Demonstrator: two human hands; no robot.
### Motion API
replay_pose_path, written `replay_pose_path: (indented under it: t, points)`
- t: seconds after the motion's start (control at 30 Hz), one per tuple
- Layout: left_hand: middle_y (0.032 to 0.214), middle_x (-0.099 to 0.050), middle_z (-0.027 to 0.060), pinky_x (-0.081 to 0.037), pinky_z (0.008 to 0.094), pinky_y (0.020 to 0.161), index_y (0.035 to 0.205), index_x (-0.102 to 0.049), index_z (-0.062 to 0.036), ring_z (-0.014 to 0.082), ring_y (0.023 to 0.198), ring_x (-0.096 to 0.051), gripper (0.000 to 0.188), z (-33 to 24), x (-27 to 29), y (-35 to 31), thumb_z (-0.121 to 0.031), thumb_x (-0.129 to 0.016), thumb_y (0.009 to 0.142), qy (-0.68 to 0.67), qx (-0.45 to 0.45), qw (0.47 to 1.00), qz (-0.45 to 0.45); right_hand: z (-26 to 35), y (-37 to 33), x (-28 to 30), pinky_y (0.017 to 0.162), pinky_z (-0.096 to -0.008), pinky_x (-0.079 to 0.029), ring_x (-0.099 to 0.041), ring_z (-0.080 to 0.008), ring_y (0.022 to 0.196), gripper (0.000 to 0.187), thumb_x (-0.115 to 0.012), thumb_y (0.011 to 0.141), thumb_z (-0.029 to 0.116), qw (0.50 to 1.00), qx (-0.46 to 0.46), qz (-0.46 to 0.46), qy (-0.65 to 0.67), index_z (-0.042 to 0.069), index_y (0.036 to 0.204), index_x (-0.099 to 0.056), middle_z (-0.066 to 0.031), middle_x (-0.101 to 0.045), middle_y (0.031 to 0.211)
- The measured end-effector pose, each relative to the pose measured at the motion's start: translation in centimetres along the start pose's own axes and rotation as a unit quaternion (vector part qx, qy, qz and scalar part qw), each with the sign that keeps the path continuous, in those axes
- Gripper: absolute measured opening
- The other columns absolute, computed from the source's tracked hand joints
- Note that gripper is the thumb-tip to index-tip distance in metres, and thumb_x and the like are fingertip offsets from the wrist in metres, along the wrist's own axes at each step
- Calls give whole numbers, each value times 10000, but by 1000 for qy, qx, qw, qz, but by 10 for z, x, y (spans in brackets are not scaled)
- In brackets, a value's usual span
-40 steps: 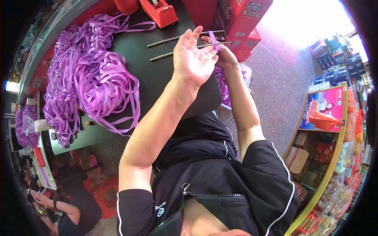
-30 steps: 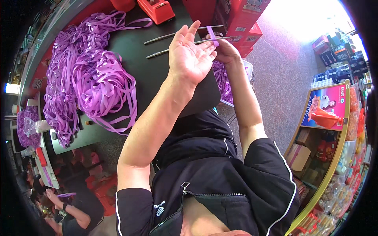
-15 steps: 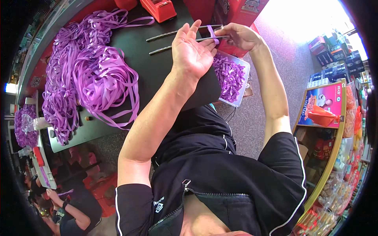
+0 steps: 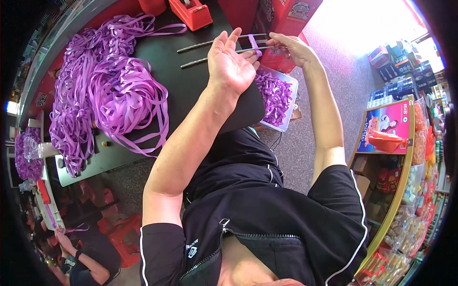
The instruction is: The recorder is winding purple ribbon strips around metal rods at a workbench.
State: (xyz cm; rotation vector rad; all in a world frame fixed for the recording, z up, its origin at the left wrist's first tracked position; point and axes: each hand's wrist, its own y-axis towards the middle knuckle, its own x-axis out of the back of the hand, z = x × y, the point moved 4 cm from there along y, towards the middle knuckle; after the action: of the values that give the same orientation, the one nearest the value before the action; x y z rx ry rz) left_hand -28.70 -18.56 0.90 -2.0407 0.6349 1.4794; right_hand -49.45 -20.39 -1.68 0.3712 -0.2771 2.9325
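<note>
1. Well, a narrow purple band (image 4: 253, 45) sits across the two metal rods (image 4: 194, 62), close to their right-hand ends, spanning the gap between one rod and the other.
2. The left hand (image 4: 231, 66) lies across the rods' middle, palm turned up. Its two uppermost digits stand out beyond the farther rod, slightly apart; the remaining fingers slant rightward, their tips next to the band. The rods run behind this hand, so I cannot tell whether it grips them.
3. The right hand (image 4: 295, 48) comes to the rods' right ends from the side, wrist bent inward, fingers pointing left and partly curled. Its fingertips are at the rod ends; whether they pinch anything I cannot tell.
4. On the near side of the rods, the left forearm (image 4: 193, 136) slants up from lower left, while the right forearm (image 4: 329, 107) rises steeply, well out to their right.
5. Below the rods' right ends, a clear bin (image 4: 294, 90) holds short purple pieces (image 4: 273, 100).
6. Left of the rods, a big tangle of purple ribbon (image 4: 126, 95) covers part of the dark tabletop (image 4: 186, 90); beyond them stands a red tape dispenser (image 4: 194, 16).
</note>
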Motion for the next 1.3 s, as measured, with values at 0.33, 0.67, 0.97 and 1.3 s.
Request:
replay_pose_path:
  t: [0.33, 0.67, 0.97, 1.3]
  points:
    - [1462, 25, 383, -8, 490, 1133, 1371, -390, -178, 447, 1401, -3, 524, 1, 4, 3, -441, -424, 918, -4, -5, 1000, 19, -47, 26, -9, 580, -241, -330, -461, -44, 602, 161, -747, 763, 290, 978, -99, 82, 164, 147, 776, -675, 76, -564, 689]
    - [1461, 43, 382, -2, 488, 1132, 1397, -359, -183, 441, 1402, 11, 545, -1, 5, 1, -449, -413, 924, 8, -2, 1000, 12, -38, 16, -12, 620, -240, -272, -429, -60, 660, 398, -635, 803, 526, 969, -126, 72, 198, 138, 847, -713, 70, -582, 736]
    - [1460, 16, 386, -13, 493, 1131, 1371, -385, -170, 452, 1399, -5, 523, 0, 1, 1, -446, -407, 928, 5, -4, 1000, 7, -34, 16, -9, 601, -249, -344, -464, -37, 643, 217, -720, 792, 347, 983, -71, 67, 153, 147, 843, -653, 83, -527, 699]
    - [1462, 24, 382, 6, 489, 1131, 1378, -379, -173, 450, 1400, 8, 528, 0, 2, 1, -450, -402, 929, -3, -1, 1000, 11, -43, 20, -11, 612, -269, -277, -407, -63, 602, 304, -719, 745, 445, 969, -104, 35, 223, 151, 820, -698, 79, -544, 682]
